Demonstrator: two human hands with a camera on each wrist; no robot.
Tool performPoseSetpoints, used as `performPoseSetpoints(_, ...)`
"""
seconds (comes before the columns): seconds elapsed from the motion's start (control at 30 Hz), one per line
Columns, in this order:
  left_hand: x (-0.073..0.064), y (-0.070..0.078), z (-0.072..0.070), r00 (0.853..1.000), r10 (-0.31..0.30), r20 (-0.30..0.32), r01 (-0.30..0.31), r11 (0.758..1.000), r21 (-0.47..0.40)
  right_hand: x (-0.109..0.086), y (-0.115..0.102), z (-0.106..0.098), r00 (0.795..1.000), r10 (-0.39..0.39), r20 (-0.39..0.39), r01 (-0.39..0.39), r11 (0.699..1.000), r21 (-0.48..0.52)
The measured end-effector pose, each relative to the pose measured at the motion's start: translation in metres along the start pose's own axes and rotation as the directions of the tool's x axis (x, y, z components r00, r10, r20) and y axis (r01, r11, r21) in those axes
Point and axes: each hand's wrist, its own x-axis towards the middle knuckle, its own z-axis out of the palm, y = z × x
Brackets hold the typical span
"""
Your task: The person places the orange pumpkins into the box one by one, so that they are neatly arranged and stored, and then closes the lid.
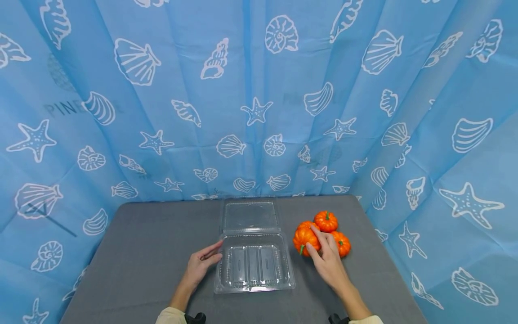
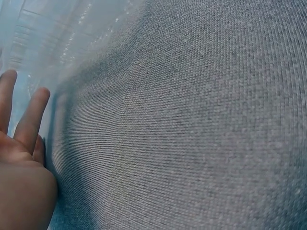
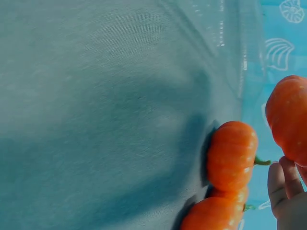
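My right hand (image 1: 328, 261) grips a small orange pumpkin (image 1: 304, 235) between thumb and fingers, its green stem pointing down and toward me. In the right wrist view this pumpkin (image 3: 290, 120) is raised, with the fingers (image 3: 292, 179) below it. Other small pumpkins (image 1: 326, 222) (image 3: 231, 155) sit close by on the table. Left of the held pumpkin lies a clear plastic clamshell box (image 1: 290, 265), its lid (image 1: 250, 216) folded back. My left hand (image 1: 199, 265) is at the box's left rim, fingertips right against it, fingers fairly straight in the left wrist view.
Grey cloth covers the table (image 1: 154, 252). A blue curtain (image 1: 243, 112) printed with white shells and starfish hangs behind it and along the sides. The box's lid lies near the table's back edge.
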Motion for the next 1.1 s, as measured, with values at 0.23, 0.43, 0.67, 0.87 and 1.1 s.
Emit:
performPoseSetpoints(0.23,0.0,0.0,-0.002,1.0,-0.016,-0.001,0.016,1.0,-0.011,0.009,-0.013,0.004,0.997,-0.066,0.033,0.065,0.998,0.025)
performPoseSetpoints(0.43,0.0,0.001,-0.001,0.999,-0.028,-0.016,0.028,0.999,-0.017,0.014,-0.019,0.007,0.991,-0.126,0.039,0.125,0.991,0.038)
performPoseSetpoints(0.67,0.001,0.0,-0.001,0.999,-0.029,-0.02,0.028,0.999,-0.033,0.013,-0.03,0.017,0.97,-0.244,0.012,0.244,0.97,0.022)
performPoseSetpoints(0.87,-0.001,0.0,-0.002,1.0,-0.021,-0.015,0.021,0.998,-0.056,0.011,-0.039,0.026,0.957,-0.288,0.033,0.287,0.957,0.037)
performPoseSetpoints(1.1,-0.001,0.001,0.0,1.0,-0.018,-0.019,0.017,1.0,-0.019,0.011,-0.049,0.034,0.95,-0.305,0.063,0.3,0.951,0.078)
